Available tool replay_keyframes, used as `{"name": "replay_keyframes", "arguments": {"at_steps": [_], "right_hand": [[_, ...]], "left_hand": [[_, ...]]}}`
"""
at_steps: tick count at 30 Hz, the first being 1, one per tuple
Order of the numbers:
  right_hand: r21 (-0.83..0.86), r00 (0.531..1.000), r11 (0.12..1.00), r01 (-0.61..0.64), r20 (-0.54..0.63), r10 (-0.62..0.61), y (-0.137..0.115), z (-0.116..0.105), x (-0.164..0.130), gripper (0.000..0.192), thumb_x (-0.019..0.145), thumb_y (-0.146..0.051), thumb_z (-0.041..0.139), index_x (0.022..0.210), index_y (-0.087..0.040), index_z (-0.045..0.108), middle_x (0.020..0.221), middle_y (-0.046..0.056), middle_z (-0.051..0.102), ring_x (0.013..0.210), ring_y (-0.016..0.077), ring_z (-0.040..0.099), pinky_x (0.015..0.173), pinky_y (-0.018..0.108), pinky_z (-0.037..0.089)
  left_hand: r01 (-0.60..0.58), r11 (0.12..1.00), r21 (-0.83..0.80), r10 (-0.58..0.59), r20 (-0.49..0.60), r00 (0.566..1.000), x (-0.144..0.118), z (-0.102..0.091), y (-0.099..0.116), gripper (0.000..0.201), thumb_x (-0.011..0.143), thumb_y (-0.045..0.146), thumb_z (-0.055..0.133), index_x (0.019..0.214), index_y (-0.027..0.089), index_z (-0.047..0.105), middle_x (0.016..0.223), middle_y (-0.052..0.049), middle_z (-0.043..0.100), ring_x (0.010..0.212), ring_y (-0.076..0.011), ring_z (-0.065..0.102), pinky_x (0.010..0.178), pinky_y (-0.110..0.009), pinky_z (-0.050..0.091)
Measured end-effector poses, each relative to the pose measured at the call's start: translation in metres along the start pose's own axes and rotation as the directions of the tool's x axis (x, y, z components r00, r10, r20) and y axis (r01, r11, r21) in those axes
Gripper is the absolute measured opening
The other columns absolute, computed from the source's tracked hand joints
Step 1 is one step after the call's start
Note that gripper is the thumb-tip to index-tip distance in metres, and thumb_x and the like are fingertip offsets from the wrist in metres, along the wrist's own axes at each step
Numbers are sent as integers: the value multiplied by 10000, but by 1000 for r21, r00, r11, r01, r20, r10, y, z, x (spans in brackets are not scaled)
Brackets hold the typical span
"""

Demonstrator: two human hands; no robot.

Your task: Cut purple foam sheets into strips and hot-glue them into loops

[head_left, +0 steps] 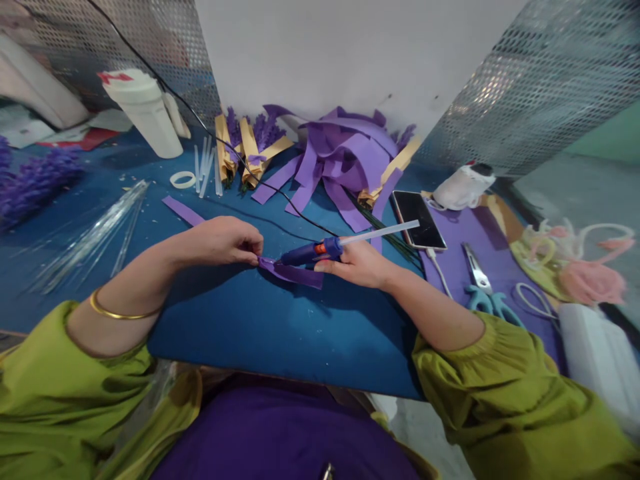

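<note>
My right hand (pixel 361 264) is closed around a blue hot glue gun (pixel 307 253). A clear glue stick (pixel 383 231) juts out of the gun's back end toward the right. The gun's nozzle points left, at a purple strip (pixel 297 275) lying just above the blue table. My left hand (pixel 227 241) pinches that strip between thumb and fingertips, close to the nozzle. Another purple length (pixel 183 211) shows beyond my left wrist; whether it is the same strip I cannot tell.
Purple strips (pixel 345 150) are heaped at the back, beside small paper-wrapped lavender bunches (pixel 255 157). Loose glue sticks (pixel 204 167), a tape ring (pixel 183 180) and a white cup (pixel 147 113) stand left. A phone (pixel 419 219) and scissors (pixel 481 283) lie right. A black cord (pixel 200 120) crosses the table.
</note>
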State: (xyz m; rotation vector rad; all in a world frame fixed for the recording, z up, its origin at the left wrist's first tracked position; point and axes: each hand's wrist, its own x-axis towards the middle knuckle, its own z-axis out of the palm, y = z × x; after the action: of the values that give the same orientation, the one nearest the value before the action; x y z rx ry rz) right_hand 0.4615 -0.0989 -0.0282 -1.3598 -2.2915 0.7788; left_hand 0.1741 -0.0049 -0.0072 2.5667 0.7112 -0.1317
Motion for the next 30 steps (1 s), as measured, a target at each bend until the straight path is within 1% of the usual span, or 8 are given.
{"name": "replay_keyframes", "arguments": {"at_steps": [6,14,18,22,30], "right_hand": [[32,999,999,-40,25,39,0,0,0,408,897,-550,606,864,-150,678,633,-9,530,601,127,423,573,279,288],[8,999,999,-47,27,47,-2,-1,-1,417,891,-566,607,852,-156,672,579,-41,435,569,111,356,562,279,249],[7,997,998,-65,29,65,-1,-1,-1,420,890,-564,618,831,-151,663,604,-24,470,584,117,379,571,290,263],[19,998,998,-56,23,55,1,0,-1,414,890,-560,625,836,-150,655,632,-10,505,606,124,401,577,291,274],[21,998,999,-45,33,44,0,-2,-1,419,886,-570,618,829,-155,639,618,-28,469,589,114,379,573,276,251]], "left_hand": [[7,1000,-1,-7,5,1000,-2,-3,-1,212,873,389,599,827,212,708,778,-4,682,708,-143,591,623,-244,356],[31,1000,-2,-31,31,999,-6,-6,-4,199,877,379,605,832,211,702,780,-4,682,707,-142,585,629,-244,357],[33,999,7,-33,38,999,-7,-8,-6,209,878,383,603,837,206,705,788,-12,686,713,-144,587,635,-243,361],[58,998,-4,-57,48,997,-8,-10,-6,198,868,371,611,832,203,710,782,-7,686,709,-139,589,635,-235,365],[61,998,-7,-61,57,997,-8,-12,-4,201,859,367,609,824,200,715,775,-6,687,707,-138,591,638,-227,374]]}}
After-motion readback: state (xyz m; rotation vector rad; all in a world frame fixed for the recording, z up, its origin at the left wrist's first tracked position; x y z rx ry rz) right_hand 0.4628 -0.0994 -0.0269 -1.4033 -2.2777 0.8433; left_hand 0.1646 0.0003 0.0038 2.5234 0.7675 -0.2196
